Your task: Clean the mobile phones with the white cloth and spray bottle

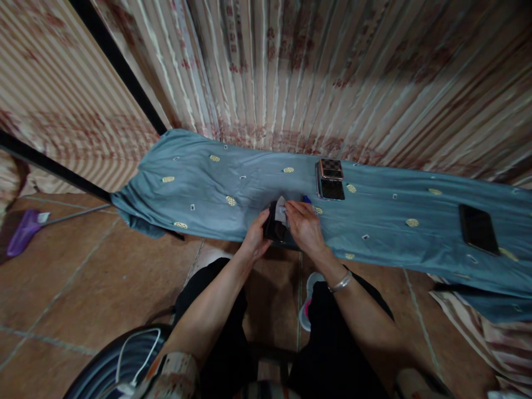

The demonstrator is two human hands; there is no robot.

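Grips a dark phone point(270, 226), partly covered, in the left hand's point(257, 237) fingers at the surface's point(199, 191) near edge; clamps the right hand's point(305, 224) fingers, tips partly hidden, on a grey cloth point(280, 208) against it. Mostly hides a blue object point(306, 199). Cannot identify a round ribbed object point(97, 363), cut off below, under a white cable point(146, 360).

Dark device point(277, 234) partly hidden by hands point(305, 224) and grey cloth point(281, 211)

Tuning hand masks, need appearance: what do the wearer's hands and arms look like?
Left hand and right hand: ungloved, forearms bare. Silvery bangle on the right wrist. Left sleeve: pale, with orange and dark patterning. Right sleeve: too dim to read.
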